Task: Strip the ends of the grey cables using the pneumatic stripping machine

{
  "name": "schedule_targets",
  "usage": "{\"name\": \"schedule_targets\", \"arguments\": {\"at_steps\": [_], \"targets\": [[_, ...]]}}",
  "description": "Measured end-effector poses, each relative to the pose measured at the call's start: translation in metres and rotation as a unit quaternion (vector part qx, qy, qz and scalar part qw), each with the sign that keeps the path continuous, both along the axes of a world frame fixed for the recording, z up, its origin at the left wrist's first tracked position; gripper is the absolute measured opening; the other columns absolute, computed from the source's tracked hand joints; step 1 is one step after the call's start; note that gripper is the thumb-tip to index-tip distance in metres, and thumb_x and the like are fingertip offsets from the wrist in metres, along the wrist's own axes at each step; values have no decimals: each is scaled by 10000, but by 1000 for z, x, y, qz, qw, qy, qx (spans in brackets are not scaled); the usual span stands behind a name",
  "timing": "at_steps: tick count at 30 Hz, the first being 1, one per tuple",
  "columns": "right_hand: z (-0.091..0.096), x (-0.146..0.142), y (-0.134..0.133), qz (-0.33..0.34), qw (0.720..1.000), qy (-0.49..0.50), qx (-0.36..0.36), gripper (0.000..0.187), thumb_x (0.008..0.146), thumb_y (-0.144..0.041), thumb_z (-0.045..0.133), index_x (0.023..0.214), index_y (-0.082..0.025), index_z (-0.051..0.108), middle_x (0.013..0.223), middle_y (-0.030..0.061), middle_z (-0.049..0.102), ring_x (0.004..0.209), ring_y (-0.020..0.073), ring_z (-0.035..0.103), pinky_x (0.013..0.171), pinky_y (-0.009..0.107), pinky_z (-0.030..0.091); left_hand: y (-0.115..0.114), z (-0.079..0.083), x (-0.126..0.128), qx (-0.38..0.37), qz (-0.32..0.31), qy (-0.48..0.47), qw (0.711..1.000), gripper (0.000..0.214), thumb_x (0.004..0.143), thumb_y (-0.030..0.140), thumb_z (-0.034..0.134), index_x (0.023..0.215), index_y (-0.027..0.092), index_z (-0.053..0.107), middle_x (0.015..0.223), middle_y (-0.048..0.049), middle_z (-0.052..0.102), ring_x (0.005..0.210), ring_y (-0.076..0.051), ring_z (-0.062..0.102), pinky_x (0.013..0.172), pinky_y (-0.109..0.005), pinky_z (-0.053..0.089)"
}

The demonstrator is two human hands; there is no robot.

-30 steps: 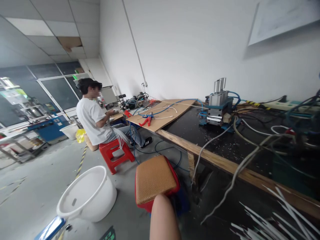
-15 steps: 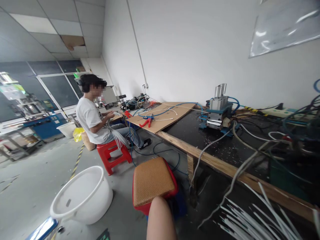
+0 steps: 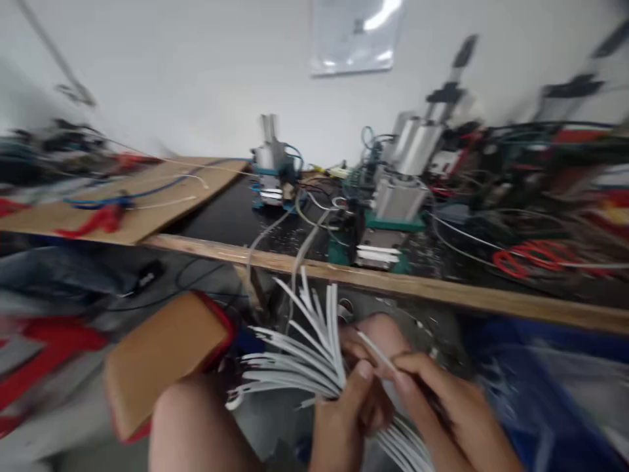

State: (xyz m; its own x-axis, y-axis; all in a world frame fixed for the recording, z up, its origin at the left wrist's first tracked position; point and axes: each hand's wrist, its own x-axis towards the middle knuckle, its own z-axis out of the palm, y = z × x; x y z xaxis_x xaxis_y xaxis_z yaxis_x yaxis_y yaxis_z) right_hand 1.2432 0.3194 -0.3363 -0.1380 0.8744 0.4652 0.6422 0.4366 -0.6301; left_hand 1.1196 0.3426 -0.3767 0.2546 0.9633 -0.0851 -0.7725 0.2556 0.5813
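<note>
A bundle of white cables (image 3: 299, 360) fans out to the left from my left hand (image 3: 351, 410), whose fingers are wrapped round it above my lap. The far part of the bundle shows again below, running down between my hands. My right hand (image 3: 437, 400) pinches a single white cable (image 3: 376, 351) between thumb and fingers, its end pointing up and left, close beside my left hand. The view is smeared by motion, so the cable tips are hard to make out.
A workbench with a wooden edge (image 3: 432, 288) crosses in front. On it stand a small pneumatic press (image 3: 270, 170), a larger press (image 3: 393, 196), a cardboard sheet (image 3: 142, 219), red-handled pliers (image 3: 101, 219) and orange coiled hose (image 3: 535, 259). A padded stool (image 3: 162, 354) is at left, blue plastic (image 3: 521, 380) at right.
My view has swung to the right and down. Both hands have come into view with the cable bundle; earlier only the cable ends showed. The co-worker's upper body has left the picture.
</note>
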Motion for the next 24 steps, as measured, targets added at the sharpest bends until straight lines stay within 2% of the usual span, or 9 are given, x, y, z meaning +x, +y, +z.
{"name": "schedule_targets", "arguments": {"at_steps": [2,5,10,13,18,19,21,24], "targets": [[0,-1,-10,0,999,15,-34,160,1097,-232,435,1039,-246,583,795,-63,630,687,57,635,641,124,477,-3,6,1,-50,34,66,996,526,694,572,892,834,174,578,477,100,407,399,-25,326,410,-124,286],[-4,-7,-15,4,998,56,-28,180,1089,-203,420,982,-228,562,779,-61,583,682,53,601,655,139,438,-7,16,3,-103,97,134,981,561,638,546,931,910,171,616,598,75,525,455,-18,371,439,-115,302],[-12,-5,-20,24,993,81,-79,206,1097,-219,402,958,-223,553,779,-61,561,686,53,575,659,149,419,-13,22,7,-121,98,99,983,525,680,536,901,923,178,605,448,124,361,399,-11,257,442,-124,267],[-11,-1,-21,19,994,69,-82,191,1086,-222,438,946,-224,569,747,-68,541,649,52,545,613,150,396,-15,18,8,-129,100,88,983,494,726,521,875,949,181,593,438,128,345,405,-13,239,450,-125,258],[-3,3,-17,37,993,69,-83,221,1070,-192,452,897,-215,587,692,-71,528,603,56,514,565,152,378,-13,3,3,-55,75,83,992,362,867,500,746,951,213,541,447,132,307,383,-51,242,441,-173,318],[-3,4,-16,38,993,68,-85,217,1068,-185,457,896,-215,585,693,-71,533,609,57,521,572,151,385,-13,-1,0,-37,78,111,990,335,887,499,717,939,219,540,461,126,315,383,-59,257,448,-183,343],[-3,4,-14,39,994,54,-85,163,1064,-196,479,945,-219,588,753,-65,575,665,62,564,618,152,415,-12,-10,-9,-13,88,190,978,261,881,428,729,898,210,585,533,88,431,430,-68,349,504,-195,413],[-3,4,-10,34,998,15,-53,107,1067,-207,485,1051,-216,590,862,-39,606,757,78,597,693,179,441,-12,-19,-25,60,103,353,928,104,790,252,796,813,197,710,715,14,609,552,-68,455,591,-175,448]]}}
